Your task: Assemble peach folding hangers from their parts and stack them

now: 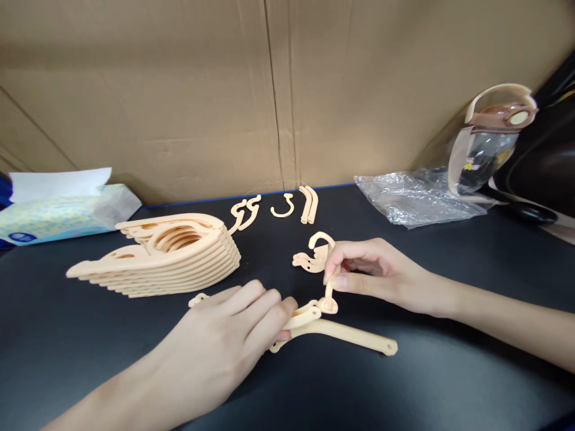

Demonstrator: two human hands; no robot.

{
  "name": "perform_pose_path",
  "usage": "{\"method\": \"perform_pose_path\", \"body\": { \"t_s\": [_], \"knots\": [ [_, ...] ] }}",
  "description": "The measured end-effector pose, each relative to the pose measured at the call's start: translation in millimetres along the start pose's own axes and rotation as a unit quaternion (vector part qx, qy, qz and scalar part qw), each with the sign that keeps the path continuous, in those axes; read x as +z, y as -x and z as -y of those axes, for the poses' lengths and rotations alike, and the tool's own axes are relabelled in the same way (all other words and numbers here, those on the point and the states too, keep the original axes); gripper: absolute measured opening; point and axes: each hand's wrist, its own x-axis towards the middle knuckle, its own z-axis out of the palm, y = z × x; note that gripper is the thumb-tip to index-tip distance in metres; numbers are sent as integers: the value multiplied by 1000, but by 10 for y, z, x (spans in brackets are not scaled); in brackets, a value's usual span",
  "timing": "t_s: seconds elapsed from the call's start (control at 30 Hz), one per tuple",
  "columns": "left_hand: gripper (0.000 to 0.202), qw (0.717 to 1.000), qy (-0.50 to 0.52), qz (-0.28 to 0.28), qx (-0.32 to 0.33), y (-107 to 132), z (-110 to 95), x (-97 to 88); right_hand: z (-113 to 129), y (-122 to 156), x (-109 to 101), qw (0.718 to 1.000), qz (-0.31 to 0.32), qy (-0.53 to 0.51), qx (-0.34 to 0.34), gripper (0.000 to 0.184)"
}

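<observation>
My left hand [251,335] is closed around a cream plastic hanger arm [306,315], its rounded end sticking out to the right of my fingers. My right hand [372,275] pinches the stem of a cream hanger hook [329,292] between thumb and fingers. The hook stands upright, its round base against or right beside the arm's end; whether they are joined I cannot tell. A long cream bar [354,336] lies below, partly behind my left fingers. Several flat curved pieces [309,261] rest behind the hook.
A stack of cream hanger parts [179,257] stands at left, near a tissue pack [67,209]. Small curved pieces [247,212], a loose hook [283,209] and short bars [308,205] lie at the back. Clear plastic wrap [404,197] and a water bottle [492,143] are at right.
</observation>
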Motion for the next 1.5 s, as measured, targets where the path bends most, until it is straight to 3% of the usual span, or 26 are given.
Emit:
{"method": "perform_pose_path", "body": {
  "t_s": [0.57, 1.0, 1.5],
  "knots": [
    [31, 998, 54, -22, 17, 32, 58, 52, 30, 19, 34, 998, -7, 54, -38, 15],
    [29, 999, 15, -24, 27, 36, 22, 71, -15, 18, 36, 998, -24, 60, -21, 17],
    [28, 996, 91, -6, -8, 69, 30, 109, -27, 23, 55, 996, -29, 83, 8, 20]
  ]
}}
